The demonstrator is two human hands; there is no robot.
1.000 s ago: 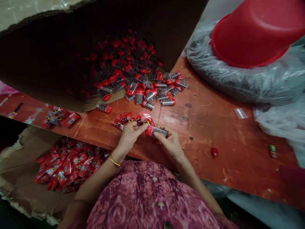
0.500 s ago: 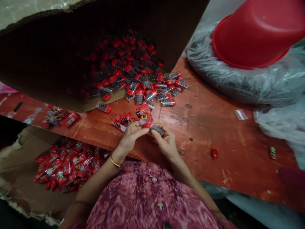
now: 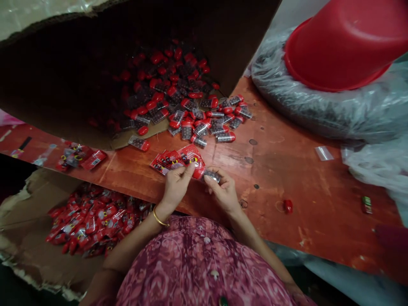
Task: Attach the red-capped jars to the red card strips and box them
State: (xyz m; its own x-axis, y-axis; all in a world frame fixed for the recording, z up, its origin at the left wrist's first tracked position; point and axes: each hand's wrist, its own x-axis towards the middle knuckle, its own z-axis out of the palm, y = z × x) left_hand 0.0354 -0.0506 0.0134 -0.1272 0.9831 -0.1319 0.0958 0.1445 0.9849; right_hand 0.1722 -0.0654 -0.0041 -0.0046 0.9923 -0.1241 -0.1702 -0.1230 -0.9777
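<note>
Head: table (image 3: 288, 168) open rightward, edge at wrists; L hand (image 3: 176, 185) pinches packet (image 3: 190, 155), R hand (image 3: 224, 192) grips vial (image 3: 211, 174), axis L-R, cap left.

Worn red table (image 3: 287, 170) carries capped vials (image 3: 219, 125) and packets (image 3: 167, 159).

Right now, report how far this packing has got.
Done: a heap of red packets lies in the lower carton. In hand: left hand holds a red packet, right hand a capped case against it. Left: many loose cases spill from the big box.
</note>
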